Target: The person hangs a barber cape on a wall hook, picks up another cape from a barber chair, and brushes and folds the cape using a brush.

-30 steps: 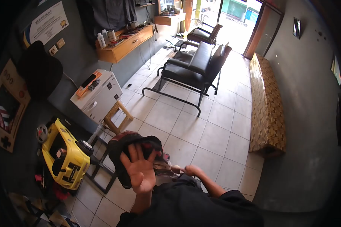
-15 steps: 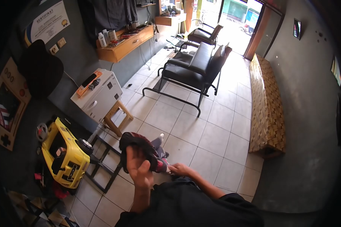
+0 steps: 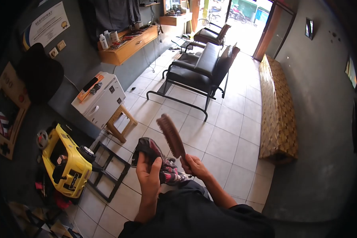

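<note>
My left hand (image 3: 148, 176) grips a soft-looking black, grey and red thing (image 3: 156, 148), with the thumb on the near side; its exact kind is unclear. Red, grey and white patterned fabric (image 3: 171, 172) hangs below it, between my hands. In my right hand (image 3: 195, 166) is a brown bristle brush (image 3: 170, 134), its fingers wrapped round the handle. The brush stands tilted up, bristles facing left toward the black and red thing, with a gap between them.
A yellow toy car (image 3: 69, 166) and a black metal frame (image 3: 111, 170) are at the left. A white cabinet (image 3: 101, 101) rests on a woven stool (image 3: 123, 123). Black barber chairs (image 3: 194, 75) stand ahead, and a long woven-pattern bench (image 3: 277, 111) lines the right wall.
My right hand has risen from low beside the fabric, bringing the brush into view. The black and red thing has turned and shifted slightly right in my left hand.
</note>
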The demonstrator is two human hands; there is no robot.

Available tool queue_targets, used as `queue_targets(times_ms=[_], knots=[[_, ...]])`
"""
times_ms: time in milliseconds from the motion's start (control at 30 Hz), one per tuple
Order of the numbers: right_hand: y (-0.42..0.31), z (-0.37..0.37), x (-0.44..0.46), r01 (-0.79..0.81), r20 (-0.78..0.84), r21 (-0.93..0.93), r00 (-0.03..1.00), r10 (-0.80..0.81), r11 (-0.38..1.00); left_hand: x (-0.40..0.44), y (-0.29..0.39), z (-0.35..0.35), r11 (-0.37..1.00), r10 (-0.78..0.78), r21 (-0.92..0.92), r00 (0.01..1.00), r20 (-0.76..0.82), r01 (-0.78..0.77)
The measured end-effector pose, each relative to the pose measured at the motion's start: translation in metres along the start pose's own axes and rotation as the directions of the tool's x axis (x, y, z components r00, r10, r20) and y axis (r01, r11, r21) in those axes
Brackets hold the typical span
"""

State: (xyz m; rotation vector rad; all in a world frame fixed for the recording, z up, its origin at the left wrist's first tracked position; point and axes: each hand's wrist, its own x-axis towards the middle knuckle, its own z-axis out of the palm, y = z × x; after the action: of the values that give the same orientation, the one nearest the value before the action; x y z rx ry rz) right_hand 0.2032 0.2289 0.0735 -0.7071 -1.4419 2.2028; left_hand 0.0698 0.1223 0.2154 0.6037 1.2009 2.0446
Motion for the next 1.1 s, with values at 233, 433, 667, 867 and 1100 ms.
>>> queue_targets(times_ms=[233,433,667,867,1100], knots=[[0.059,0.011,0.005,0.016,0.088,-0.566,0.995,0.041,0.824,-0.003,0.002,-0.005,0.998,0.018,0.054,0.999,0.034,-0.02],[0.115,-0.033,-0.014,-0.414,-0.344,-0.88,0.893,0.289,0.233,-0.003,0.005,-0.012,1.0,0.014,0.017,0.999,-0.038,-0.013],[0.05,-0.046,0.013,-0.168,-0.377,-0.558,0.924,-0.068,0.813,-0.007,0.01,-0.002,1.0,-0.017,0.026,0.997,0.082,0.015],[-0.03,0.006,-0.008,0.14,0.128,0.251,0.976,-0.176,0.958,-0.007,0.013,0.006,0.988,-0.15,0.05,0.981,0.122,0.145],[0.081,-0.019,-0.005,-0.124,-0.01,-0.629,0.988,0.151,0.768,-0.007,0.018,0.0,0.993,-0.006,0.119,0.999,0.043,0.001]])
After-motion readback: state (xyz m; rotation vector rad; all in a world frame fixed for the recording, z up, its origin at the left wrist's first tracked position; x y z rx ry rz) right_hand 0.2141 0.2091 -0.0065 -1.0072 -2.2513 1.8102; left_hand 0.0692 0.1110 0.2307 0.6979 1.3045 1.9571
